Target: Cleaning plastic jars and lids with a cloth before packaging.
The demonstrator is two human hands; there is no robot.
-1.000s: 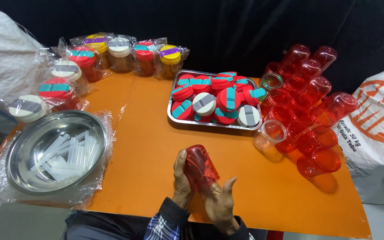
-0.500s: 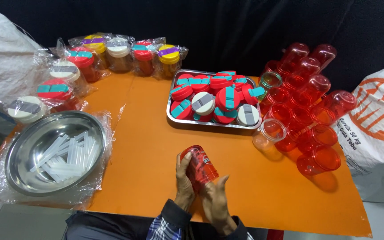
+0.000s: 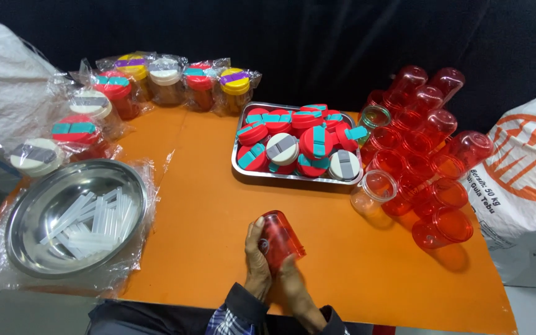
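A red see-through plastic jar (image 3: 280, 237) without a lid lies tilted in both hands near the front edge of the orange table (image 3: 200, 205). My left hand (image 3: 256, 260) grips its left side with the thumb up along the wall. My right hand (image 3: 296, 293) cups it from below and is partly hidden under the jar. A rectangular steel tray (image 3: 243, 172) holding several red lids with teal and grey flaps sits just beyond the hands.
Several empty red jars (image 3: 423, 149) lie heaped at the right, with a clear one (image 3: 372, 189) in front. A round steel bowl (image 3: 32, 217) of white sticks sits at the left on plastic wrap. Wrapped, lidded jars (image 3: 169, 80) line the back left. White sacks (image 3: 528, 180) flank the table.
The jar has dropped lower and closer to me, and both hands have turned it and closed more tightly around it.
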